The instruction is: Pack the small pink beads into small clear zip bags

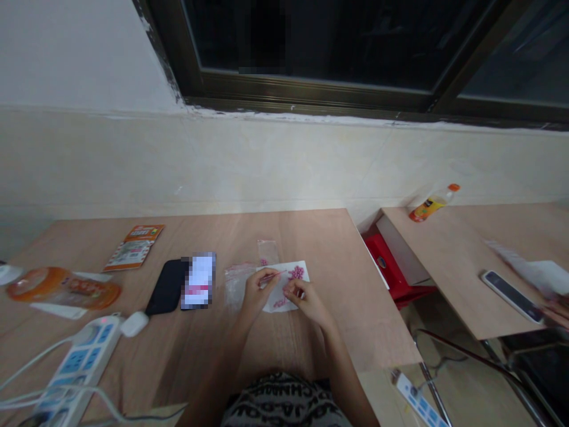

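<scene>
A white sheet of paper lies on the wooden table, with a cluster of small pink-red beads or dots near its top and a second pinkish group lower down. My left hand, over the sheet's left side, is closed on a thin pink stick-like piece that points right. Over the sheet's right side, my right hand pinches its fingertips together; anything between them is too small to make out. Clear plastic bags lie beside my left hand, and a small clear packet lies behind the sheet.
Left of my hands are a lit phone, a black phone-like object, an orange packet, an orange bag and a power strip with cables. At the right table, a bottle stands near another person's hand and phone.
</scene>
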`<state>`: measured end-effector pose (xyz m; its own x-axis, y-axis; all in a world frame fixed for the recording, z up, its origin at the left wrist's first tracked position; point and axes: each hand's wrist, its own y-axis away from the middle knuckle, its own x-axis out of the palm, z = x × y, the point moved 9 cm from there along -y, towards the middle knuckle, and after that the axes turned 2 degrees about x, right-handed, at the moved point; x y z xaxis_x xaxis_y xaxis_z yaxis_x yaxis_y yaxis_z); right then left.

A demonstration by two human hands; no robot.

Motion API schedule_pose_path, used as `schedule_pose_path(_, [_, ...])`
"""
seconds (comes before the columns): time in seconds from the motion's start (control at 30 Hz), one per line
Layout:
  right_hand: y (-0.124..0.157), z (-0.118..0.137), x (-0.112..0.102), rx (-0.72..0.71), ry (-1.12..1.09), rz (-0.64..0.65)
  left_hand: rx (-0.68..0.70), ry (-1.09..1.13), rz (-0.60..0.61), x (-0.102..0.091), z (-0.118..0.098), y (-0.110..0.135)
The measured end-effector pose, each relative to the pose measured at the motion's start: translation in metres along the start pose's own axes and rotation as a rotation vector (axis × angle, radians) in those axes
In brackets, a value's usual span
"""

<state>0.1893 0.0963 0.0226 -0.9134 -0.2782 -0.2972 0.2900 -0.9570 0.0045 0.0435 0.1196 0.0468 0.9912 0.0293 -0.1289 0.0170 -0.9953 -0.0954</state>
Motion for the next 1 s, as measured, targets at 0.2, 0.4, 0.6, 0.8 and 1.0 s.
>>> schedule_pose_path(0.2, [0.0,-0.019,-0.001,0.018,0.024,-0.007,0.015,-0.107,0.115,0.004,0.006,-0.015])
schedule_pose_path(0.4, [0.002,-0.067,-0.036,0.109,0.202,-0.186,-0.003,-0.123,0.006,-0.022,0.015,-0.054])
schedule_pose_path(0.6, [0.008,-0.098,-0.049,0.244,0.438,-0.227,-0.12,-0.102,0.089,-0.019,0.043,-0.096])
schedule_pose_path(0.8, [0.008,-0.096,-0.048,0.271,0.5,-0.253,-0.081,-0.187,0.098,-0.016,0.061,-0.13])
schedule_pose_path(1.0, [0.009,-0.085,-0.05,0.241,0.492,-0.301,-0.004,-0.322,0.112,-0.019,0.064,-0.138])
